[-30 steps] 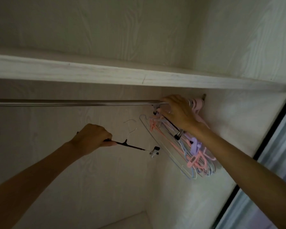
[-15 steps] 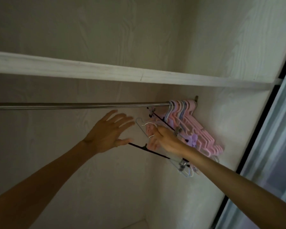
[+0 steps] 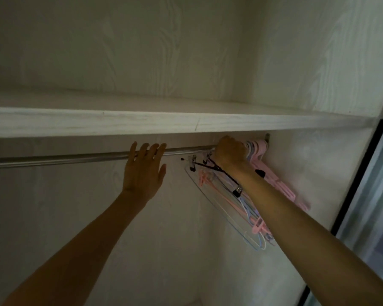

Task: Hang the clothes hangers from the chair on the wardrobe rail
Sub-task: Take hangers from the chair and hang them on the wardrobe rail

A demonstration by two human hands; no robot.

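A: Obs. 1, left hand (image 3: pixel 144 171). Raised in front of the wardrobe rail (image 3: pixel 75 157), fingers straight and spread, palm toward the back wall. The fingertips overlap the rail in the head view; whether they touch it I cannot tell. It holds nothing.

B: Obs. 2, right hand (image 3: pixel 230 154)?

A: Up at the rail, close to its right end, just under the shelf (image 3: pixel 142 122). Fingers curled over at rail height, back of the hand toward the camera. The hook of the black clip hanger (image 3: pixel 217 168) seems to lie under that hand, but the hook itself is hidden, so I record the grip as not resolved.

B: Position of the black clip hanger?

A: Directly below the right hand and wrist. Its bar runs tilted, down toward the right, with a metal clip showing at each end. The forearm crosses in front of part of it.

B: Other hangers?

A: A bunch of pink hangers (image 3: pixel 281 186) hooked on the rail's right end, beside the side wall (image 3: pixel 318 173), hanging slanted. Thin pale wire hangers (image 3: pixel 210 195), white and light blue, hang in the same bunch, behind the forearm.

B: Surroundings?

A: Pale wood-grain panels all round; dim light. A dark door frame (image 3: pixel 363 173) edges the right side.
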